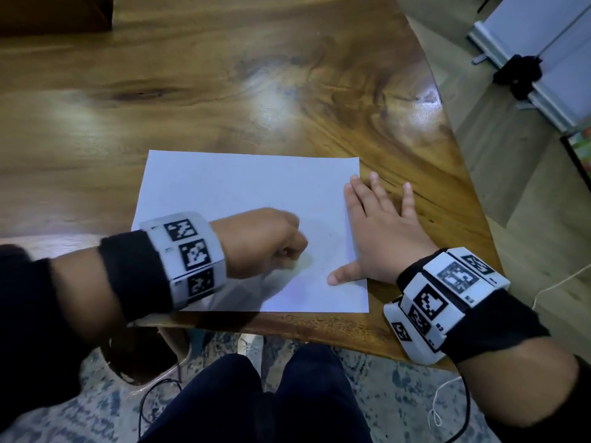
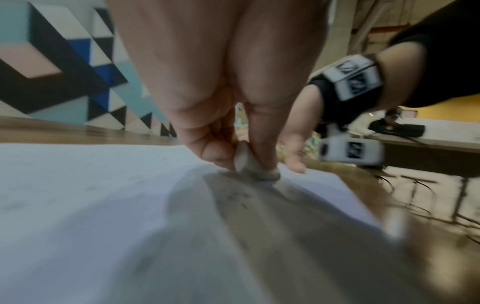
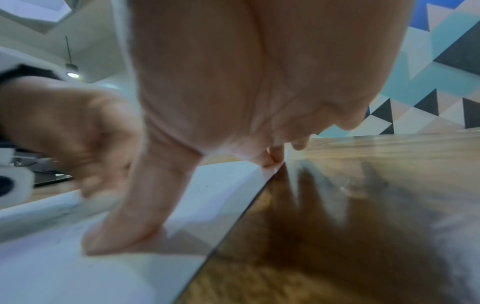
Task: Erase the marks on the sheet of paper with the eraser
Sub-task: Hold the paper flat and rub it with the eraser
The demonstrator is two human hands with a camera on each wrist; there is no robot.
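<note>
On the wooden table (image 1: pixel 224 59) lies the sheet of paper (image 1: pixel 243 183), near the front edge. At its middle, the left hand (image 1: pixel 265 241) pinches the eraser (image 2: pixel 249 164) against it, over faint grey marks (image 2: pixel 239 197). Rightward, the right hand (image 1: pixel 380 231) presses flat, fingers spread, on the sheet's right edge.

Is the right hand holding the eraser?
No, the right hand lies flat on the paper; the left hand pinches the eraser.
</note>
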